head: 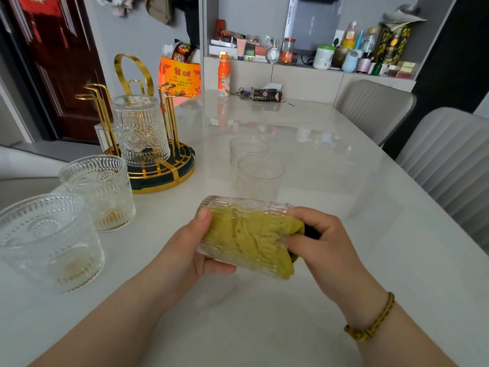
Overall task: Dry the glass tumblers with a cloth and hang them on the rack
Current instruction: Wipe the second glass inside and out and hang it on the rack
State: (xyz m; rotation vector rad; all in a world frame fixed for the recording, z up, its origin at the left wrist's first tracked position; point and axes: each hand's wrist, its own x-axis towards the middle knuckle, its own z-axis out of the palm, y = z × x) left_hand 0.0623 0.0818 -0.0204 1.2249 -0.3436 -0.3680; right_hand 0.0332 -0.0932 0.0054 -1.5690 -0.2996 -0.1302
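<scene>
Over the table (344, 181), left hand (185, 250) clasps tumbler (246, 205); right hand (325, 239) pinches cloth (292, 225) half-hidden inside.

Clear embossed tumbler (246, 234), mustard-yellow cloth (254, 231), gold-and-dark-green rack (158, 170).

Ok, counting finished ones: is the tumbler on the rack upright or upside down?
Upside down: the tumbler has its base on top, rim down at the rack.

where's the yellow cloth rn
Head view, lower centre: the yellow cloth is stuffed inside the glass tumbler held sideways between the left hand and the right hand, which grips its end.
</scene>
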